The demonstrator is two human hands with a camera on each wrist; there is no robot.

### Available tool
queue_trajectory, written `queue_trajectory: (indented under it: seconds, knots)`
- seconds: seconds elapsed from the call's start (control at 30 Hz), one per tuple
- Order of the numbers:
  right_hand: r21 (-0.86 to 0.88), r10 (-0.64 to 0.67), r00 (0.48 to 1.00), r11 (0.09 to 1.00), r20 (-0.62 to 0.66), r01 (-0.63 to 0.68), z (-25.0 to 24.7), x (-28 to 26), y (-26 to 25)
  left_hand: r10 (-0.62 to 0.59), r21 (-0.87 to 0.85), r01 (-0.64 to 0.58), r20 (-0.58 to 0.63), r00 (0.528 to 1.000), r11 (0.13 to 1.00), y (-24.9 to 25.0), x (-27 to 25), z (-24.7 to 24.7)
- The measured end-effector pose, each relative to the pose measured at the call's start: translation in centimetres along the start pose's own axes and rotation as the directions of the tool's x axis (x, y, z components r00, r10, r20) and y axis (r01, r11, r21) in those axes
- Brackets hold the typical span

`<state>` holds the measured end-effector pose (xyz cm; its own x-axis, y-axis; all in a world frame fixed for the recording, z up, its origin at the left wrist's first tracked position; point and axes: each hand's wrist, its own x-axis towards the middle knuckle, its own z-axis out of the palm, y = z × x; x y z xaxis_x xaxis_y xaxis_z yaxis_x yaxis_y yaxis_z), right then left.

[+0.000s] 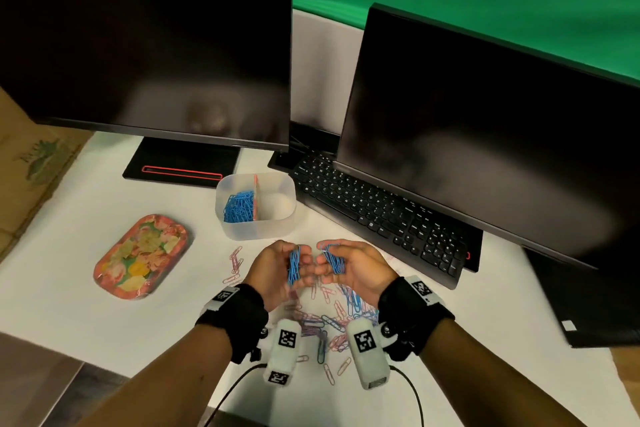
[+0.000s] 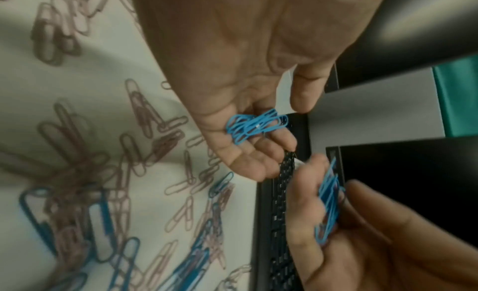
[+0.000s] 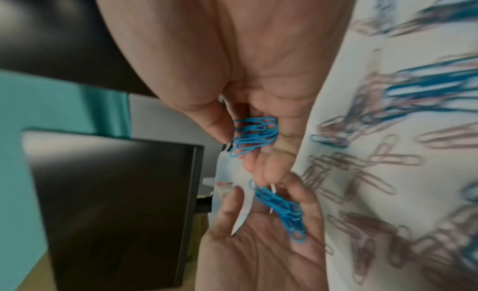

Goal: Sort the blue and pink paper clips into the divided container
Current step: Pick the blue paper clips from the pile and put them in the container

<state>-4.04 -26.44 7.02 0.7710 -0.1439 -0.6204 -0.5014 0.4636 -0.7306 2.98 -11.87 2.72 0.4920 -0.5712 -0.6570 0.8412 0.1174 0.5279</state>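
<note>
Both hands hover side by side above the white table, palms turned toward each other. My left hand (image 1: 277,263) grips a bunch of blue paper clips (image 1: 294,265), also seen in the left wrist view (image 2: 256,126). My right hand (image 1: 348,262) grips a second blue bunch (image 1: 333,258), seen between thumb and fingers in the right wrist view (image 3: 254,136). Just beyond the hands stands the translucent divided container (image 1: 263,230). Its left compartment holds blue clips (image 1: 239,206); the right one looks empty. A mixed pile of pink and blue clips (image 1: 329,317) lies under the wrists.
A floral tray (image 1: 142,255) lies to the left. A black keyboard (image 1: 381,215) runs diagonally on the right, close to the right hand. Two dark monitors (image 1: 145,45) (image 1: 485,135) stand behind. A few pink clips (image 1: 237,262) lie left of the hands.
</note>
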Motion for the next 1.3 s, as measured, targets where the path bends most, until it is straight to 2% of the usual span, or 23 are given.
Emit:
queue_trajectory:
  seconds: [0.13, 0.27, 0.4, 0.53, 0.73, 0.9, 0.97, 1.03, 1.07, 1.13, 1.17, 1.2, 1.27, 1.3]
  knots:
    - [-0.180, -0.027, 0.999, 0.983, -0.020, 0.023, 3.8, 0.5, -2.0, 0.005, -0.169, -0.004, 0.005, 1.000, 0.986, 0.7, -0.8, 0.1]
    - [-0.320, -0.018, 1.000, 0.947, 0.007, 0.019, 5.8, 0.7, -2.9, 0.031, -0.257, -0.036, -0.025, 0.999, 0.966, 1.6, -1.0, -0.3]
    - [-0.275, -0.058, 0.997, 0.959, 0.043, 0.067, 5.6, 0.4, -4.0, 0.031, -0.284, -0.043, -0.049, 0.998, 0.958, 2.8, -1.5, -0.8]
    - [-0.274, -0.138, 0.988, 0.955, -0.065, 0.116, 3.5, 0.2, -4.6, 0.080, -0.310, -0.099, -0.074, 0.994, 0.946, 5.1, -2.4, -2.0]
    - [-0.264, -0.118, 0.971, 0.963, -0.210, 0.060, -1.6, -0.6, -2.9, 0.187, -0.191, -0.231, -0.221, 0.957, 0.954, 10.6, -3.0, -3.4]
    - [-0.274, -0.075, 0.963, 0.962, -0.258, 0.001, -4.2, -0.6, -0.5, 0.199, -0.028, -0.224, -0.367, 0.909, 0.974, 13.1, -2.1, -2.6]
    - [-0.348, -0.087, 0.958, 0.937, -0.274, -0.015, -5.2, -0.4, 0.5, 0.203, 0.029, -0.208, -0.390, 0.898, 0.978, 13.3, -1.8, -2.1]
    - [-0.523, -0.145, 0.942, 0.851, -0.303, -0.037, -6.2, -0.3, 1.6, 0.201, 0.097, -0.177, -0.410, 0.890, 0.979, 13.3, -1.7, -1.7]
    - [-0.634, -0.188, 0.935, 0.771, -0.301, -0.049, -6.6, -0.3, 2.1, 0.219, 0.140, -0.175, -0.420, 0.881, 0.975, 13.1, -1.6, -1.6]
    - [-0.856, -0.245, 0.931, 0.504, -0.271, -0.116, -6.7, -0.3, 2.8, 0.304, 0.256, -0.206, -0.440, 0.845, 0.944, 12.7, -1.1, -1.8]
    - [-0.920, -0.262, 0.929, 0.359, -0.261, -0.157, -6.6, -0.5, 3.1, 0.385, 0.371, -0.228, -0.434, 0.814, 0.900, 12.2, -0.8, -1.8]
    - [-0.945, -0.279, 0.923, 0.267, -0.264, -0.190, -6.3, -0.7, 3.4, 0.493, 0.509, -0.258, -0.405, 0.770, 0.821, 11.6, -0.7, -1.9]
    - [-0.942, -0.249, 0.924, 0.242, -0.290, -0.231, -5.9, -1.0, 4.0, 0.676, 0.713, -0.345, -0.241, 0.696, 0.610, 9.7, -1.2, -1.3]
    - [-0.940, -0.235, 0.925, 0.237, -0.300, -0.244, -5.7, -1.1, 4.4, 0.707, 0.768, -0.375, -0.138, 0.694, 0.518, 8.6, -1.5, -0.9]
